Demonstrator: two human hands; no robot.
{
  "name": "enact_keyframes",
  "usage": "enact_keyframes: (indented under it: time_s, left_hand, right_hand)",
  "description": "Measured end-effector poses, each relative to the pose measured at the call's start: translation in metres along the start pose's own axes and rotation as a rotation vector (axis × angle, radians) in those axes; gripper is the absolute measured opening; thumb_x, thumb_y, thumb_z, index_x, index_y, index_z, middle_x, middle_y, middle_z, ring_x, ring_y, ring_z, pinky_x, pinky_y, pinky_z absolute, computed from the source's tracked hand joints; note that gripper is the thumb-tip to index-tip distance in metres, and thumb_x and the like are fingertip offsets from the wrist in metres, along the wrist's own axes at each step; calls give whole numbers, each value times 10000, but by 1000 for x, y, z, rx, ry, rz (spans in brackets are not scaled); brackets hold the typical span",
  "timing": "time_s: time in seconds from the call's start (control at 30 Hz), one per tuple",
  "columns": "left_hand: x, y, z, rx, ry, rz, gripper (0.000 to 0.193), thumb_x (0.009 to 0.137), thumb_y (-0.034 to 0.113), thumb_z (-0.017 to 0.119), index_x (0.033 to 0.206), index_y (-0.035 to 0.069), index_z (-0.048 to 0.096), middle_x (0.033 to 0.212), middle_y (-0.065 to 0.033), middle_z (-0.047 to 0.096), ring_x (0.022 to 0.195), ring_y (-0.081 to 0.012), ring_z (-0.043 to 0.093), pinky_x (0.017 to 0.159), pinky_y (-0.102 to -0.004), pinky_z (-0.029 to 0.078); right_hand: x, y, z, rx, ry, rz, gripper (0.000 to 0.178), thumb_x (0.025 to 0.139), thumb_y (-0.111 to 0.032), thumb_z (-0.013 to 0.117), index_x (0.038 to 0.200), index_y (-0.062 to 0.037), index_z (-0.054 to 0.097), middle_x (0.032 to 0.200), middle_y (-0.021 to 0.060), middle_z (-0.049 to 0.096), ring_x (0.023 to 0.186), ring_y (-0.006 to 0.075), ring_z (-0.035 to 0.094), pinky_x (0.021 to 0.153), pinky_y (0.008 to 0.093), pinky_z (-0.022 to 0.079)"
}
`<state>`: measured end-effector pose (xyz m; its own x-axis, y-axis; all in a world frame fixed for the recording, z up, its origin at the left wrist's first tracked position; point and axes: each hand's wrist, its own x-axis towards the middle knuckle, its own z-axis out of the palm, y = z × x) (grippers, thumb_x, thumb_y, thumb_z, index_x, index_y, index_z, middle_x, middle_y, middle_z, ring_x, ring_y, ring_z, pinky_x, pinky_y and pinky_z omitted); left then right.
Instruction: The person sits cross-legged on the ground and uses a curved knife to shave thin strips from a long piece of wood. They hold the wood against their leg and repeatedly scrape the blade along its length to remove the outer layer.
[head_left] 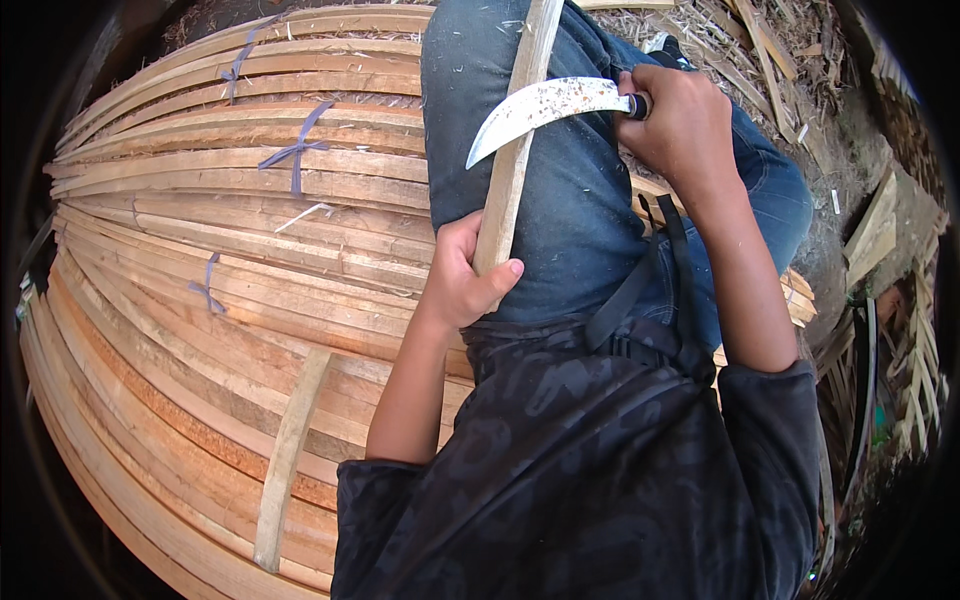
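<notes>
My left hand grips the near end of a long, pale wooden strip, thumb across its top face. The strip slants up over my jeans-clad thigh and runs out past the top edge. My right hand is closed round the dark handle of a curved knife. Its silvery, brown-spotted blade crosses over the strip, with the hooked tip pointing down to the left. Whether the edge touches the wood I cannot tell. Most of the handle is hidden inside my fist.
Long sawn wooden strips lie stacked on my left, some bundled with purple ties. A short loose stick rests across them. Shavings and wood scraps litter the ground at the upper right. A black strap hangs at my waist.
</notes>
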<state>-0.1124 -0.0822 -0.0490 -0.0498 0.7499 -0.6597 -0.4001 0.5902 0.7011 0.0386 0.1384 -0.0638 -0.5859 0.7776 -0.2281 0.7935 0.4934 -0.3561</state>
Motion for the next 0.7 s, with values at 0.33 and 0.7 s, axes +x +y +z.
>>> enact_keyframes:
  time_s: [0.33, 0.7]
  left_hand:
    - [3, 1, 5, -44, 20, 10, 355, 761, 294, 703, 782, 45, 451, 571, 23, 436, 409, -18, 392, 318, -189, 338]
    - [5, 4, 12, 86, 83, 59, 235, 737, 130, 686, 884, -24, 586, 721, 20, 541, 648, -56, 480, 582, -231, 420]
  right_hand:
    - [51, 18, 0, -51, 360, 99, 167, 666, -125, 581, 702, 3, 681, 713, 283, 618, 680, 383, 653, 625, 452, 520]
    - [38, 85, -45, -13, 193, 319, 354, 807, -323, 618, 834, 25, 676, 674, 229, 620, 656, 365, 633, 627, 425, 476]
